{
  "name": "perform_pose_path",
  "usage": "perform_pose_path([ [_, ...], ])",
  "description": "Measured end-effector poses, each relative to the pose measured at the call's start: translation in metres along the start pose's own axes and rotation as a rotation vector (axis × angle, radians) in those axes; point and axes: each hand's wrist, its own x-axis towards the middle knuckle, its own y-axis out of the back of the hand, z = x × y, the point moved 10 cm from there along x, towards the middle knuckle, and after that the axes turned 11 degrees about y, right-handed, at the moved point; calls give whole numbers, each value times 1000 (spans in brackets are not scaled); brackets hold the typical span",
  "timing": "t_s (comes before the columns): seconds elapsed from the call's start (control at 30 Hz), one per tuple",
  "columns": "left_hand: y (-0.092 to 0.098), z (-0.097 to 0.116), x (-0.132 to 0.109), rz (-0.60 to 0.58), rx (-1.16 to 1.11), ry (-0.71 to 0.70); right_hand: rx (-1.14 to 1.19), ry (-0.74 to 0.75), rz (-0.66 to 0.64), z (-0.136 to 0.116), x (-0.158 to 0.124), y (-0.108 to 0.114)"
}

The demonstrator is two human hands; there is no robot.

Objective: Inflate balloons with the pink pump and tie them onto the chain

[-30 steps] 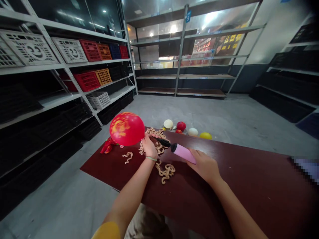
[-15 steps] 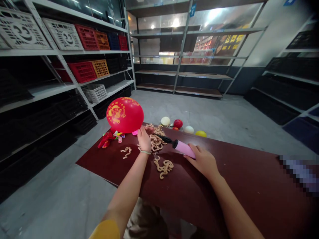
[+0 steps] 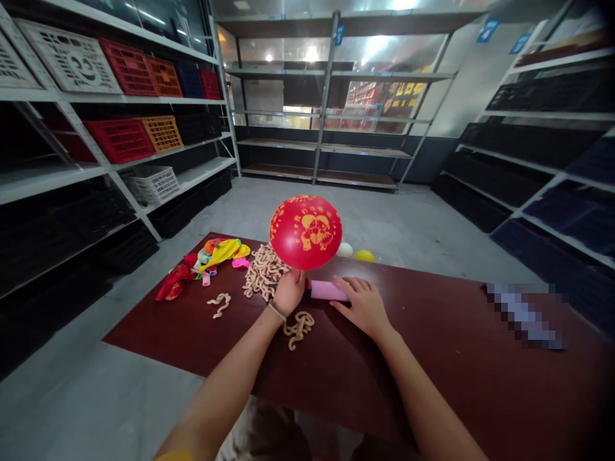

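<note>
Red balloon (image 3: 306,232) is above the worktop (image 3: 423,358), held by the left grip (image 3: 289,291), with the pink pump (image 3: 329,290) in the right grip (image 3: 362,304).
The left grip is closed at the neck of the red balloon, which has yellow printed figures; the fingertips are partly hidden. The right grip is closed around one end of the pink pump, thumb on the near side. Just beside the left grip lies a pile of beige curly pieces (image 3: 262,272), and nearer to the person a smaller beige cluster (image 3: 298,328). Farther left are uninflated balloons (image 3: 223,253) of several colours.
</note>
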Motion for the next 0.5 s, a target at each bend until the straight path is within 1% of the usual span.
perform_pose_path([
  [0.07,-5,0,-2,-18,38,-12,9,-6,15,1,0,0],
  [0.17,-8,0,-3,-28,28,-9,24,-8,26,1,0,1],
  [0.37,-9,-9,-3,-35,-17,133,65,-22,53,3,0,6],
  [0.43,-9,-8,-3,-26,2,125,71,-23,66,3,-1,9],
  [0.5,-10,-5,-3,-21,80,74,79,-15,90,3,-1,11],
])
